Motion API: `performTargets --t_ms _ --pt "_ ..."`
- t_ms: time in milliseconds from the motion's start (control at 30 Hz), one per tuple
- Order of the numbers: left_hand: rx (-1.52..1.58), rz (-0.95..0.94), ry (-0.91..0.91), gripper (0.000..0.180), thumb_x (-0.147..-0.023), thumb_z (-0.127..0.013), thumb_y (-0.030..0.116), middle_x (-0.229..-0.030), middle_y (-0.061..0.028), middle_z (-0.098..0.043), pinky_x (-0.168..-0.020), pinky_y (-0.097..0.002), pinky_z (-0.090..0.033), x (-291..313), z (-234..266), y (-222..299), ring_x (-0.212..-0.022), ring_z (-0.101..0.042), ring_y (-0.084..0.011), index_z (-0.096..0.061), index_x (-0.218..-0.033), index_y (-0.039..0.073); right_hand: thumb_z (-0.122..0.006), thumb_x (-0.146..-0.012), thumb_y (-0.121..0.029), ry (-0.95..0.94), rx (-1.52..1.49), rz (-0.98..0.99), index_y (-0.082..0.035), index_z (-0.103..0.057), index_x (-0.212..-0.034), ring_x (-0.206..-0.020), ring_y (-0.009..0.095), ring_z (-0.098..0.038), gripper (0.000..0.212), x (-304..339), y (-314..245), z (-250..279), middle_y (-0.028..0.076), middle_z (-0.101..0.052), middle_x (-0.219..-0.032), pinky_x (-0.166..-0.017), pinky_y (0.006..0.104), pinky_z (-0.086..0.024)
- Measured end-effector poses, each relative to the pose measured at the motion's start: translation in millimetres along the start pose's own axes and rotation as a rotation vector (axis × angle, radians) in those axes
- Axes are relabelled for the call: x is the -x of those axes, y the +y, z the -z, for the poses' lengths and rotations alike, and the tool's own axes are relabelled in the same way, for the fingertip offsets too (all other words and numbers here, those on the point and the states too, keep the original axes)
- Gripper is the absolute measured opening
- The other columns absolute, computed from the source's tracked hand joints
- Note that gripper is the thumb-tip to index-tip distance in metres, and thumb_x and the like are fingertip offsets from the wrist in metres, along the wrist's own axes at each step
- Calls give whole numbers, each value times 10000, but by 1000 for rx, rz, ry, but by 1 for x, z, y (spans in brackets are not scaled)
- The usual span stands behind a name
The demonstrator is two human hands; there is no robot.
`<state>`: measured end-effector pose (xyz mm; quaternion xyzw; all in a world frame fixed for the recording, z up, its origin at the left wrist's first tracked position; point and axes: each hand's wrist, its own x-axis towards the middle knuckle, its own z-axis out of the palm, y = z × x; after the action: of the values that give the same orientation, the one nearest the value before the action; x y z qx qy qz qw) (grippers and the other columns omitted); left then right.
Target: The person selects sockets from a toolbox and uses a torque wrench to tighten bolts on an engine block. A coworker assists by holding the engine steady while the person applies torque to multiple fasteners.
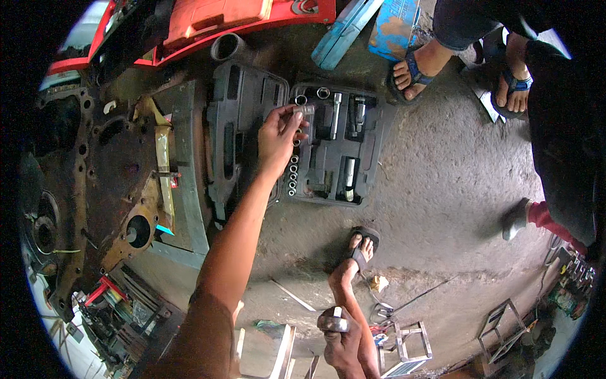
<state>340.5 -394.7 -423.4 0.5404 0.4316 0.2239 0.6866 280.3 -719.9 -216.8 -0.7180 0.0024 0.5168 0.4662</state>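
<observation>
Chrome socket (305, 110) pinched in left hand (278, 136) fingertips, directly over open grey tool case (372, 136) on concrete floor (442, 189). Right hand (344, 341) well apart, near lower edge, clamped on metal ratchet handle (334, 322).

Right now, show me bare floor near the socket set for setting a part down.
Bare concrete floor lies right of the open socket set case, short of the bystander's sandalled feet. Crowded: the rusty engine block to the left, scrap frames below.

A silver socket (305, 110) is seen over a dark grey case (328, 158); red panels (252, 16), blue sandals (413, 69), and grey floor (454, 189) are shown.
</observation>
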Motion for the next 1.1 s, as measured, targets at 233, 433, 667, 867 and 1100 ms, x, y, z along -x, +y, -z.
performTargets --t_ms 233,433,667,867,1100 --pt "287 -103 -173 307 -941 -604 164 -1054 -129 -647 -766 -321 -577 68 -18 79 -912 -654 -178 -498 -1185 11 -609 -809 -548 36 -18 2 -24 -613 -818 -619 233 -557 524 2 -7 -1 102 -542 -678 -577 331 -417" --pt "360 -107 -234 265 -953 -595 242 -982 -138 -639 -692 -312 -550 84 -23 98 -764 -620 -149 -454 -1044 37 -592 -827 -550 3 19 59 -29 -638 -834 -627 225 -549 524 0 -6 -2 83 -523 -683 -571 327 -405" --pt "163 -250 -204 270 -891 -644 70 -997 -131 -603 -781 -283 -540 104 -24 108 -875 -624 -148 -451 -1073 17 -538 -853 -609 -1 10 64 -13 -596 -822 -625 225 -568 599 1 -8 0 88 -555 -699 -576 322 -427" --pt "150 -362 -208 371 -799 -653 -88 -1134 -142 -538 -909 -282 -507 113 -24 115 -1040 -597 -157 -439 -1090 -3 -530 -859 -602 20 -4 97 -3 -569 -820 -623 240 -570 602 0 -3 -4 103 -556 -704 -581 337 -434" --pt "-39 -475 -209 384 -763 -660 -116 -1139 -167 -525 -909 -279 -504 120 -13 124 -1033 -602 -182 -445 -1065 -16 -512 -863 -615 33 31 121 15 -577 -833 -635 255 -569 634 3 4 -8 114 -547 -722 -590 345 -433"
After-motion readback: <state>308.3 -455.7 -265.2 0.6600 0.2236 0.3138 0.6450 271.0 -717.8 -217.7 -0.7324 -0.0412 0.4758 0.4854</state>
